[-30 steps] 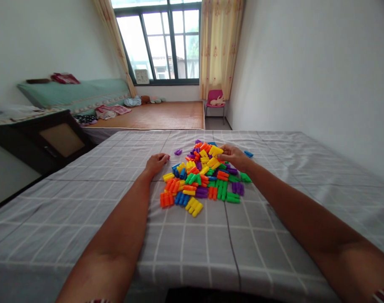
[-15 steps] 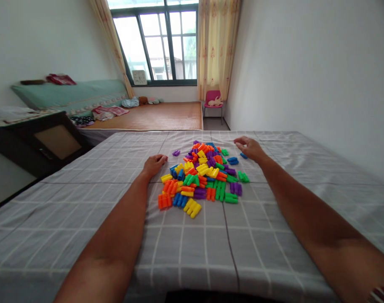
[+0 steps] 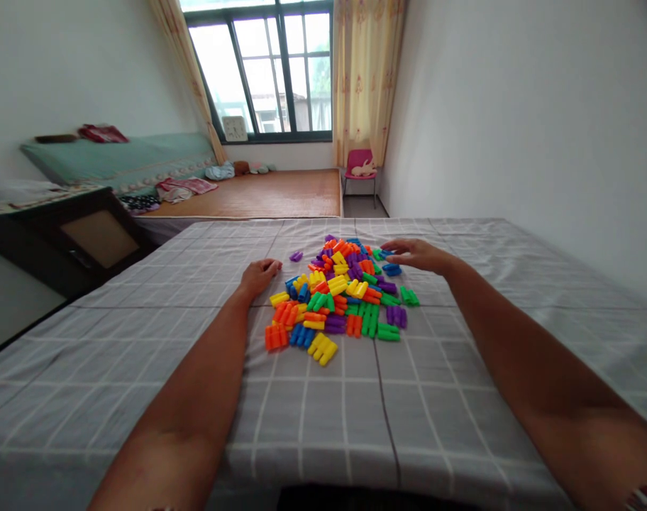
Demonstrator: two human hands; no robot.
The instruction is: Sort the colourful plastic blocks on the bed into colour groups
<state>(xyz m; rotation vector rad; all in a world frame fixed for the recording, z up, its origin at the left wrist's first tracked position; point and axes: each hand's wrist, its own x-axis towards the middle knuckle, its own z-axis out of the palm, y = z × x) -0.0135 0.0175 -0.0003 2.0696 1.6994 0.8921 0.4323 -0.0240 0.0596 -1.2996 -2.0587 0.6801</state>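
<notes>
A loose pile of plastic blocks in orange, yellow, green, blue and purple [image 3: 337, 284] lies on the grey checked cloth [image 3: 435, 426]. My left hand [image 3: 260, 277] rests on the cloth at the pile's left side, its fingers curled in; what they hold, if anything, is hidden. At the far right edge of the pile is my right hand [image 3: 413, 254], fingers apart, with a blue block at its fingertips; whether it is gripped I cannot tell. Just below those fingers lies another blue block [image 3: 392, 270]. A purple block [image 3: 296, 256] sits alone beyond my left hand.
Beyond the table is a low bed [image 3: 281, 193] with clothes and soft toys. A pink chair [image 3: 360, 162] stands by the curtain. To the left is a dark cabinet [image 3: 100, 234], and a white wall [image 3: 515, 128] runs along the right.
My right hand has moved left to the far right edge of the pile, and its fingers have spread and now reach a blue block. My left hand has stayed in place.
</notes>
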